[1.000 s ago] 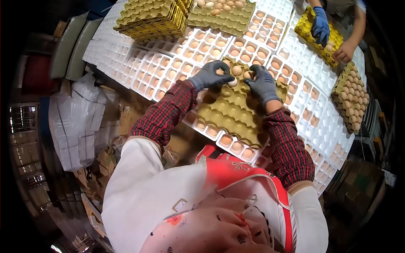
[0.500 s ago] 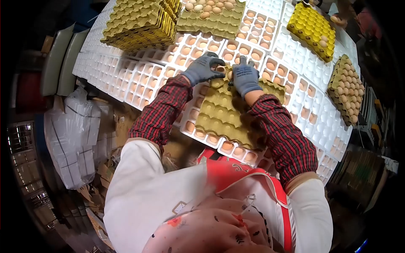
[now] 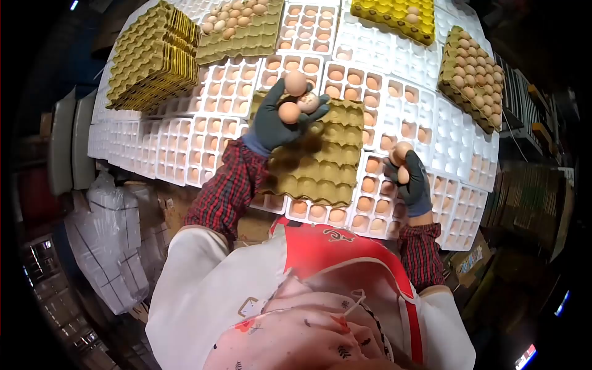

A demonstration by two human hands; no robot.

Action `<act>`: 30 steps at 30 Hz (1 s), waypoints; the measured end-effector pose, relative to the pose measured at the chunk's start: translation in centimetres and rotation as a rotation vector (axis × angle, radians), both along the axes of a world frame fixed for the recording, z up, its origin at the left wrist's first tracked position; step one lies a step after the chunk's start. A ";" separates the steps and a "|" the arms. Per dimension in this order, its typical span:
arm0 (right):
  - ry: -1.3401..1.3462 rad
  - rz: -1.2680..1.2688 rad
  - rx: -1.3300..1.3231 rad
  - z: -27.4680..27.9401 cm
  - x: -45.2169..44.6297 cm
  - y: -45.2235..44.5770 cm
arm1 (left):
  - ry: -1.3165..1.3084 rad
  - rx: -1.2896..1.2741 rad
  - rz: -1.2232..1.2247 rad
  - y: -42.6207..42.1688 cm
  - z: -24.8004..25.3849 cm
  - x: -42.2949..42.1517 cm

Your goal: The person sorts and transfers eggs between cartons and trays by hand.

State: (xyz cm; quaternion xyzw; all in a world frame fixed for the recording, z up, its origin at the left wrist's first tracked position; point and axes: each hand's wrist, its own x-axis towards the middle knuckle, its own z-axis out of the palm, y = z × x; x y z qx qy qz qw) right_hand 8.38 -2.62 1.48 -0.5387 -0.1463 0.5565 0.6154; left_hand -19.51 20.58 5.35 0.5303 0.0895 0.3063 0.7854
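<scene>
In the head view, my left hand [image 3: 269,125], in a dark grey glove, is turned palm up and cradles three eggs [image 3: 288,113]. Its fingers curl round them above an olive pulp egg tray [image 3: 324,161], whose visible cups hold no eggs. Off to the right, my right hand [image 3: 417,184], also gloved, grips two eggs [image 3: 402,152] between thumb and fingers. It hovers over a white foam tray [image 3: 359,230] with brown eggs in its square cells. Parts of the held eggs are hidden by the fingers.
White foam trays cover the table, some filled with eggs. A tall stack of pulp trays [image 3: 148,61] stands at the back left beside a partly filled pulp tray [image 3: 246,46]. A yellow tray [image 3: 394,21] and an egg-filled tray [image 3: 472,77] lie at the back right.
My hands have parted from the pulp tray's far edge. The left has turned palm up with three eggs; the right has moved right and nearer, holding two. The view has shifted.
</scene>
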 end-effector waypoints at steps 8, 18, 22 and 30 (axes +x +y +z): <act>-1.622 0.114 -0.268 -3.2 5.4 -1.5 | -0.030 -0.281 -0.048 -6.4 -0.6 11.7; -1.504 0.167 -0.221 -3.4 11.0 -1.4 | 0.006 -0.188 0.091 -12.8 -1.3 17.5; -1.814 0.006 0.014 -7.0 16.0 -3.8 | -0.077 -0.307 0.014 -13.1 -2.2 18.4; -0.737 0.156 0.369 1.8 9.8 -0.6 | 0.094 0.307 0.009 -14.7 -3.9 19.9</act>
